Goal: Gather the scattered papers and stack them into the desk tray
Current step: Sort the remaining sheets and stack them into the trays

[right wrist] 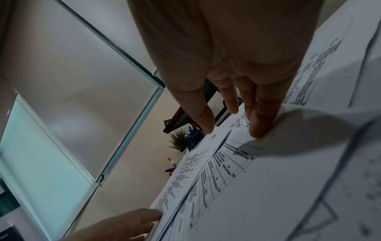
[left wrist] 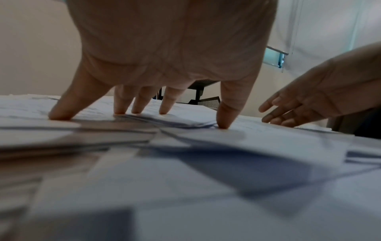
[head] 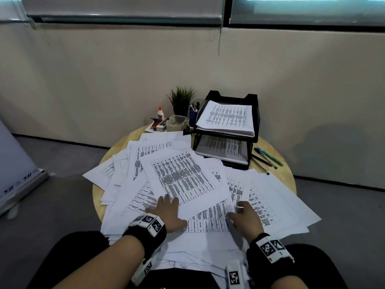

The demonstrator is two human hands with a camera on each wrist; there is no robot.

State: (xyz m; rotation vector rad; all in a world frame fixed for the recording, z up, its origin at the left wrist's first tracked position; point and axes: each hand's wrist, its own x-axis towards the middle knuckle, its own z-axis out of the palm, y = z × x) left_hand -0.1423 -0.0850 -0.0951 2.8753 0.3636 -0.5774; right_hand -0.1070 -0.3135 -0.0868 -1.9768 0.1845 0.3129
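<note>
Several white printed papers [head: 183, 176] lie fanned across the round wooden table [head: 120, 142]. A black two-tier desk tray [head: 257, 113] stands at the back right, with a stack of sheets [head: 227, 117] in its top tier and more in the lower one. My left hand [head: 168, 207] rests on the near papers with fingers spread, and the left wrist view shows its fingertips [left wrist: 119, 110] pressing down. My right hand [head: 239, 209] lies just to the right of it. Its straight fingers [right wrist: 259, 127] touch a sheet whose edge bulges up slightly. Neither hand grips anything.
Behind the papers stand a small potted plant [head: 181, 100], a glue bottle [head: 160, 112], a clear container [head: 176, 122] and a blue pen holder [head: 192, 116]. Loose pens [head: 266, 158] lie right of the tray. A banner stand [head: 20, 184] sits on the floor at the left.
</note>
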